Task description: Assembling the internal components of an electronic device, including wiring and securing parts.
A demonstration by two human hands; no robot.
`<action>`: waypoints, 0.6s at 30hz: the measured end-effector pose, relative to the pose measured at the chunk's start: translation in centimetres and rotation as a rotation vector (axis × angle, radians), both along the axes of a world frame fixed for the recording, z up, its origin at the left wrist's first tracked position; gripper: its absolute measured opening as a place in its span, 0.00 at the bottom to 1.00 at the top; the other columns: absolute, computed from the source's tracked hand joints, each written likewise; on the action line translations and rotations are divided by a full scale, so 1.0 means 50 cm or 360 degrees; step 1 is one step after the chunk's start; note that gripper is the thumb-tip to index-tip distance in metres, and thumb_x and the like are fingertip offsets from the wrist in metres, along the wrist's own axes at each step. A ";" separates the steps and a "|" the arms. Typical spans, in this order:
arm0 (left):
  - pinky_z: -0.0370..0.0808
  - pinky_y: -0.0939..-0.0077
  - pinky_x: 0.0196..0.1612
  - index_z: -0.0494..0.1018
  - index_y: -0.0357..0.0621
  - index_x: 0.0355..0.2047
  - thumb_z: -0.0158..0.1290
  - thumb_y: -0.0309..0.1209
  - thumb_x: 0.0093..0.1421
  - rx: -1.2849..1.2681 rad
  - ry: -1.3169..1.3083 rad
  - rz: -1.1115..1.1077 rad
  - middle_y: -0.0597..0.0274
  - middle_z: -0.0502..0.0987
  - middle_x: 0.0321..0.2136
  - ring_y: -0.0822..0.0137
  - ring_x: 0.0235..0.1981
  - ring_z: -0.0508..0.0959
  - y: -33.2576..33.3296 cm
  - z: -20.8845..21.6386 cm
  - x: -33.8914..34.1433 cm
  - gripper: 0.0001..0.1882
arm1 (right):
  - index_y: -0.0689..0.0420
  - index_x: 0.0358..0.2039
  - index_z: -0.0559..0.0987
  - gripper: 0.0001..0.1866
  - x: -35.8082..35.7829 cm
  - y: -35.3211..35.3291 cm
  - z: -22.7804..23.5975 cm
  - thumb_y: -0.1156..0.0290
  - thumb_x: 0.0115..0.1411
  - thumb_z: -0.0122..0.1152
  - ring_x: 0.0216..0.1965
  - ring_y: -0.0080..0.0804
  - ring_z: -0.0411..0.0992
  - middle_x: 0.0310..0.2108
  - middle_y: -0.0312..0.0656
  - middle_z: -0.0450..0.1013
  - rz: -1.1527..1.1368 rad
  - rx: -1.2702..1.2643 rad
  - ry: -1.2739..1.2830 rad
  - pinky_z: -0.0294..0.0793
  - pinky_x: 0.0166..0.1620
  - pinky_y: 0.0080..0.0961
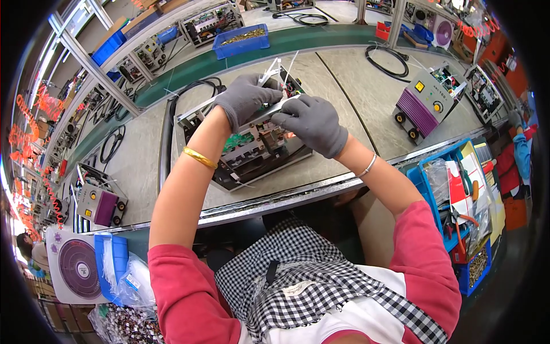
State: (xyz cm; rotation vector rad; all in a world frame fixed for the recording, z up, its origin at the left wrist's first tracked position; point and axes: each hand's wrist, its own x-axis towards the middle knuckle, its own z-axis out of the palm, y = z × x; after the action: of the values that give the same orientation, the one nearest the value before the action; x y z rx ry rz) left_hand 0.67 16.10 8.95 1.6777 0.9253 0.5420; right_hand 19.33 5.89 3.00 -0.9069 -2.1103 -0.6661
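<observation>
An open welding-machine-like chassis (252,150) lies in front of me on the workbench, its circuit boards and wiring showing. My left hand (246,98), in a grey glove, curls over the chassis's far upper part with the fingers closed. Beside its fingertips, white cable ties (274,70) stick up. My right hand (314,123), gloved the same way, bends its fingers in a pinch at the chassis's top edge, close to the left fingertips. What sits between the fingers of either hand is hidden.
A purple-and-grey machine (427,100) stands to the right, another (100,203) to the left. A blue tray (242,41) of brass-coloured parts sits beyond the bench. At right, a blue bin (452,189) holds pliers (458,221) and bags. Black cables (387,62) lie coiled on the bench.
</observation>
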 end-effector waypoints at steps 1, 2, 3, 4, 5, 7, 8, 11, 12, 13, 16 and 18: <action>0.78 0.74 0.37 0.82 0.38 0.39 0.65 0.30 0.61 0.0004 -0.0014 0.0003 0.60 0.83 0.32 0.70 0.32 0.79 0.000 -0.002 -0.001 0.10 | 0.44 0.40 0.81 0.10 -0.001 0.002 -0.001 0.67 0.56 0.65 0.37 0.33 0.77 0.36 0.33 0.74 0.0005 -0.0004 0.0026 0.78 0.34 0.31; 0.78 0.74 0.37 0.82 0.38 0.39 0.65 0.30 0.61 0.0007 -0.0027 0.0005 0.60 0.83 0.32 0.71 0.32 0.79 -0.001 -0.003 -0.001 0.10 | 0.44 0.40 0.81 0.10 -0.002 0.003 -0.001 0.68 0.56 0.65 0.38 0.34 0.77 0.37 0.33 0.75 0.0010 -0.0002 0.0062 0.78 0.34 0.31; 0.78 0.74 0.37 0.82 0.38 0.39 0.65 0.30 0.61 0.0005 -0.0021 0.0024 0.60 0.83 0.32 0.71 0.32 0.79 -0.003 -0.004 -0.002 0.10 | 0.44 0.40 0.81 0.10 -0.002 0.003 -0.001 0.68 0.55 0.65 0.38 0.34 0.77 0.38 0.33 0.75 0.0030 0.0029 0.0110 0.78 0.35 0.32; 0.78 0.74 0.37 0.82 0.38 0.39 0.65 0.30 0.61 0.0059 -0.0065 0.0052 0.60 0.83 0.32 0.71 0.32 0.79 -0.007 -0.005 -0.004 0.10 | 0.44 0.39 0.81 0.10 -0.003 0.003 0.001 0.68 0.56 0.66 0.39 0.35 0.77 0.39 0.33 0.76 0.0053 -0.0026 0.0158 0.79 0.35 0.32; 0.78 0.74 0.37 0.82 0.38 0.39 0.64 0.31 0.62 0.0108 -0.0089 0.0096 0.60 0.83 0.32 0.71 0.32 0.79 -0.012 -0.005 -0.006 0.10 | 0.45 0.39 0.81 0.10 -0.004 0.003 0.004 0.68 0.56 0.66 0.39 0.35 0.77 0.40 0.32 0.77 0.0090 -0.0053 0.0219 0.79 0.36 0.33; 0.78 0.74 0.37 0.82 0.38 0.39 0.64 0.31 0.62 0.0240 -0.0041 0.0125 0.61 0.83 0.31 0.71 0.32 0.79 -0.019 -0.004 -0.008 0.09 | 0.45 0.39 0.81 0.09 0.000 0.001 0.012 0.68 0.56 0.66 0.41 0.37 0.78 0.43 0.32 0.77 0.0131 -0.0092 0.0293 0.80 0.38 0.33; 0.78 0.75 0.37 0.82 0.38 0.39 0.64 0.31 0.63 0.0324 0.0032 0.0110 0.62 0.83 0.31 0.71 0.32 0.79 -0.021 -0.001 -0.013 0.09 | 0.45 0.39 0.81 0.09 0.003 0.000 0.018 0.68 0.56 0.67 0.41 0.37 0.78 0.44 0.32 0.78 0.0136 -0.0103 0.0306 0.80 0.38 0.34; 0.78 0.75 0.37 0.82 0.38 0.39 0.63 0.29 0.63 0.0201 0.0004 0.0130 0.62 0.83 0.31 0.72 0.32 0.80 -0.026 0.003 -0.015 0.08 | 0.44 0.40 0.82 0.10 0.010 -0.003 0.026 0.68 0.55 0.67 0.42 0.37 0.77 0.44 0.31 0.78 0.0145 -0.0130 0.0284 0.80 0.40 0.33; 0.78 0.75 0.37 0.82 0.39 0.39 0.64 0.29 0.63 0.0103 -0.0061 0.0132 0.62 0.83 0.31 0.72 0.32 0.80 -0.026 0.004 -0.014 0.07 | 0.44 0.40 0.83 0.11 0.011 -0.003 0.026 0.68 0.55 0.67 0.43 0.36 0.77 0.44 0.31 0.78 0.0132 -0.0155 0.0251 0.81 0.40 0.32; 0.78 0.75 0.37 0.82 0.39 0.38 0.64 0.29 0.63 0.0058 -0.0063 0.0156 0.62 0.83 0.31 0.72 0.31 0.80 -0.026 0.005 -0.014 0.07 | 0.43 0.40 0.83 0.11 0.012 -0.003 0.025 0.67 0.55 0.66 0.43 0.35 0.77 0.44 0.30 0.77 0.0131 -0.0113 0.0165 0.80 0.41 0.32; 0.78 0.75 0.36 0.83 0.39 0.38 0.65 0.28 0.62 -0.0041 -0.0088 0.0170 0.62 0.84 0.32 0.72 0.31 0.80 -0.023 0.005 -0.010 0.07 | 0.40 0.40 0.84 0.11 0.009 -0.004 0.013 0.67 0.55 0.65 0.44 0.32 0.75 0.42 0.28 0.76 0.0096 -0.0075 -0.0074 0.79 0.43 0.29; 0.78 0.75 0.36 0.83 0.39 0.38 0.66 0.28 0.61 -0.0063 -0.0079 0.0190 0.62 0.84 0.32 0.72 0.31 0.79 -0.022 0.003 -0.009 0.07 | 0.38 0.40 0.85 0.11 0.005 -0.003 0.004 0.66 0.55 0.64 0.45 0.30 0.75 0.41 0.26 0.75 0.0114 -0.0086 -0.0174 0.77 0.44 0.28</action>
State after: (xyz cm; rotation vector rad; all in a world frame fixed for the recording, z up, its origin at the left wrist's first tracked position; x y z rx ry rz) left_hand 0.20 15.00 9.12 1.5740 0.9983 0.6386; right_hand 19.56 5.76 3.21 -0.8368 -2.2563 -0.6372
